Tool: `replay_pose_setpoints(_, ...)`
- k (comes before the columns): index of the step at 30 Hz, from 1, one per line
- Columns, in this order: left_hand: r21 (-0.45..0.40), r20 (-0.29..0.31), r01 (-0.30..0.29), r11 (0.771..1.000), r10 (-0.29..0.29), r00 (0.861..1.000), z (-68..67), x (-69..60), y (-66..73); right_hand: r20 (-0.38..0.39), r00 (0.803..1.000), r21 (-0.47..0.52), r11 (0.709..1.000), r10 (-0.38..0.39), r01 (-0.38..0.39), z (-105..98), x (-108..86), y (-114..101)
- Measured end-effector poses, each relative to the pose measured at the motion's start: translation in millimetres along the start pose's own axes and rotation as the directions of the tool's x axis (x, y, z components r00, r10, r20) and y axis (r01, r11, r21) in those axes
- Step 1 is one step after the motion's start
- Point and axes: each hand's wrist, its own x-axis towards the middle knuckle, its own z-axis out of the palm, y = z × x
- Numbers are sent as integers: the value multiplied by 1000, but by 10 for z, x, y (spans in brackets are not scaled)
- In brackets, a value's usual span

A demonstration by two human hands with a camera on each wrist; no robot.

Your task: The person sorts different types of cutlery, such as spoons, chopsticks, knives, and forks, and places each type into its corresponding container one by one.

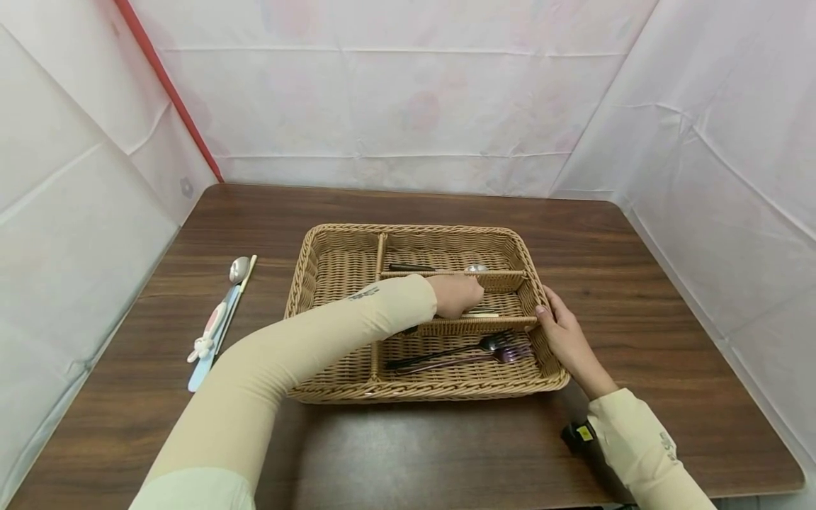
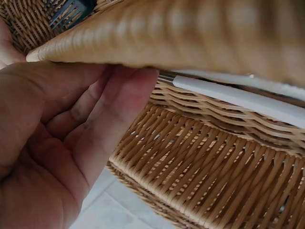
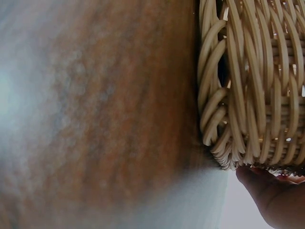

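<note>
A wicker basket (image 1: 338,391) with several compartments stands on the table. My left hand (image 1: 457,294) reaches into its middle right compartment, fingers pointing down. In the left wrist view, the fingertips are beside a wicker divider (image 2: 143,36) and close to a white-handled utensil (image 2: 228,95); whether they pinch anything is hidden. Pale-handled cutlery (image 1: 481,314) lies in that compartment. My right hand (image 1: 567,338) grips the basket's right rim, thumb on top. The front right compartment holds a black fork (image 1: 446,352) and a purple fork (image 1: 503,355); a dark-handled spoon (image 1: 474,268) lies in the back right one.
On the table's left lie a silver spoon (image 1: 239,269), a cream-ended stick-like utensil (image 1: 247,272) and a light blue utensil (image 1: 200,374) with a white rabbit figure (image 1: 202,347). White sheeting (image 1: 408,106) surrounds the brown table (image 1: 637,312).
</note>
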Motion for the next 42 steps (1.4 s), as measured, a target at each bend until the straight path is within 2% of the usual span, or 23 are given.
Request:
replay_pose_setpoints(6, -63, 55, 15, 998, -11, 998, -13, 7, -41, -4, 1000, 5, 1000, -8, 8, 2, -1, -8)
replay_pose_setpoints(18, -59, 156, 48, 997, -38, 987, -1, 80, -63, -14, 1000, 3, 1000, -16, 16, 2, -6, -28)
replay_pose_setpoints(26, -26, 147, 47, 999, -43, 988, 11, 90, -60, -23, 1000, -9, 1000, -19, 19, 4, -4, -40)
replay_pose_setpoints(35, -18, 168, 73, 997, -69, 983, 44, 137, -87, -18, 1000, -25, 1000, -18, 17, 0, -4, -54)
replay_pose_setpoints(42, -8, 94, 71, 997, -70, 993, 55, 85, -55, -11, 1000, -32, 999, -5, 4, 6, -18, -46)
